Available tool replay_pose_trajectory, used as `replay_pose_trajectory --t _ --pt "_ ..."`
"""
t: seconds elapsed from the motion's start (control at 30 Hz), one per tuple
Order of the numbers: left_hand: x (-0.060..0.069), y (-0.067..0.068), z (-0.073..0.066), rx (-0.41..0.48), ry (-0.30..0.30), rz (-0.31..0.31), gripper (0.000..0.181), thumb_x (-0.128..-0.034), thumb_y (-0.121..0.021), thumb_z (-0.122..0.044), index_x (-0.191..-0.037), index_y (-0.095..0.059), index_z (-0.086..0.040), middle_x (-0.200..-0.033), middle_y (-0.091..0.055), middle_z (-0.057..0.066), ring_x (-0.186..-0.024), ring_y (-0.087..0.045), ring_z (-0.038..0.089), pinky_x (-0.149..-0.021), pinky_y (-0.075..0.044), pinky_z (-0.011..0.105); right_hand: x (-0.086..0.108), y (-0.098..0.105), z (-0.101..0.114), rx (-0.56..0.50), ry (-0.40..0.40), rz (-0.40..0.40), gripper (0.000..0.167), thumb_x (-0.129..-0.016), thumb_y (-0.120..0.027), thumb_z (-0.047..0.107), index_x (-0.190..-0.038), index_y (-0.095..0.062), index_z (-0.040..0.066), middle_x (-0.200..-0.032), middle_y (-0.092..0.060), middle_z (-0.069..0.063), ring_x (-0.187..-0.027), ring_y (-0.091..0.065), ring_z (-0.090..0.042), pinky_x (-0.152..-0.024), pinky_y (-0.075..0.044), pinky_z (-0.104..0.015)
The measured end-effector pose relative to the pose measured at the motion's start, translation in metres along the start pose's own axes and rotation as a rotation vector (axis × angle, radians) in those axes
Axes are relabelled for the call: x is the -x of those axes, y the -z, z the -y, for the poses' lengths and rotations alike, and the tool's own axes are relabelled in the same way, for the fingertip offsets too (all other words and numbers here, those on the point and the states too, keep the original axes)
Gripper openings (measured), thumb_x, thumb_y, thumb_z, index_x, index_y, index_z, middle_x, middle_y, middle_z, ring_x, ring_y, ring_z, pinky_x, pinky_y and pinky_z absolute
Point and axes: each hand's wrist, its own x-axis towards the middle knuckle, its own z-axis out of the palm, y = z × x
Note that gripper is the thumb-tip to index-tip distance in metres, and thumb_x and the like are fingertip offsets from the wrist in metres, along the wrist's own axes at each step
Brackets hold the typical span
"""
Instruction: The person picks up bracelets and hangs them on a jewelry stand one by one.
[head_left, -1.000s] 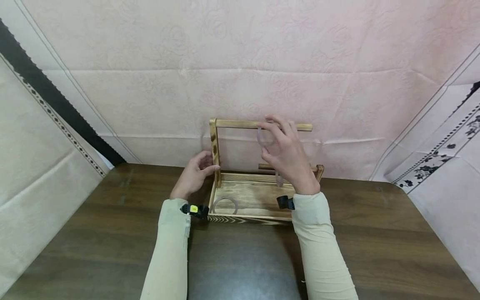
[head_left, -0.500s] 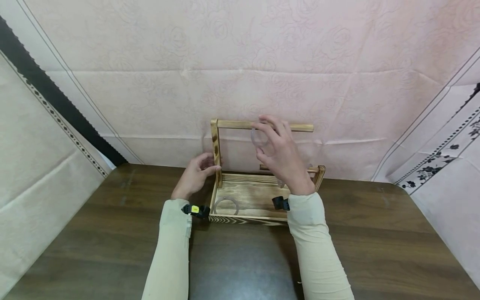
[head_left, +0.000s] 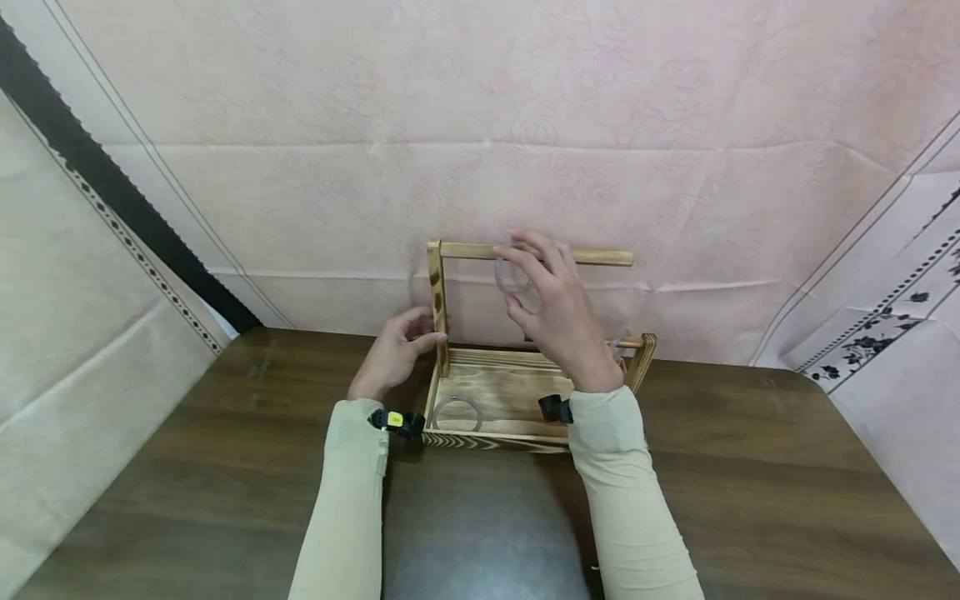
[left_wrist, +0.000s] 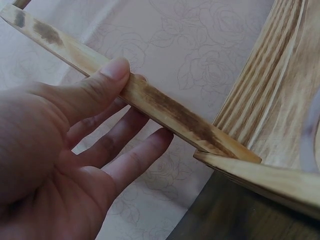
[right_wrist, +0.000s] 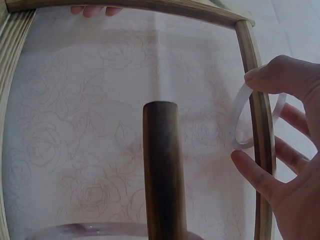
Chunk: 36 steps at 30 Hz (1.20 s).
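Observation:
My right hand (head_left: 558,308) holds a translucent bangle (right_wrist: 239,116) between thumb and fingers; the bangle hangs around the top bar (head_left: 603,257) of a wooden rack. On the left, my left hand (head_left: 397,350) grips the rack's upright post (left_wrist: 165,107), thumb on one face and fingers behind. A second bangle (right_wrist: 90,230) is around the shorter lower bar (right_wrist: 164,165), partly hidden by my right wrist in the head view. Another pale bangle (head_left: 477,410) lies in the left of the rack's wooden tray base (head_left: 498,434).
The rack stands near the back of a dark brown table (head_left: 750,467). Close behind it hangs a pale pink rose-patterned cloth (head_left: 480,192). The top bar's right end is free, with no post under it. A short post (head_left: 641,364) bears the lower bar at the right.
My right hand has moved left along the top bar with the bangle, and the lower-bar bangle shows more at the right. My left hand keeps its grip on the post.

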Motion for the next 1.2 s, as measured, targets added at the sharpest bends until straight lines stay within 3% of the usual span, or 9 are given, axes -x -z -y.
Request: replay_pose_trajectory --t 0.6,1.2 --pt "0.0 -0.002 -0.001 0.032 -0.013 0.007 0.031 -0.0968 -0.07 -0.015 -0.125 -0.062 -0.006 -0.116 -0.072 0.016 -0.102 -0.065 0.027 -0.084 -0.05 0.032 -0.004 -0.011 0.007 -0.001 0.019 -0.009 0.057 -0.087 -0.077 0.002 -0.14 -0.061 0.015 -0.152 -0.049 -0.012 -0.137 -0.042 -0.033 -0.114 -0.039 -0.047" --pt "-0.001 -0.001 -0.001 0.019 -0.018 0.005 0.03 -0.0972 -0.07 -0.015 -0.124 -0.062 -0.005 -0.116 -0.072 0.016 -0.103 -0.066 0.027 -0.085 -0.05 0.033 -0.005 -0.021 0.014 0.038 0.003 -0.011 0.056 -0.088 -0.078 0.004 -0.14 -0.061 0.015 -0.151 -0.048 -0.012 -0.138 -0.042 -0.033 -0.112 -0.042 -0.046"
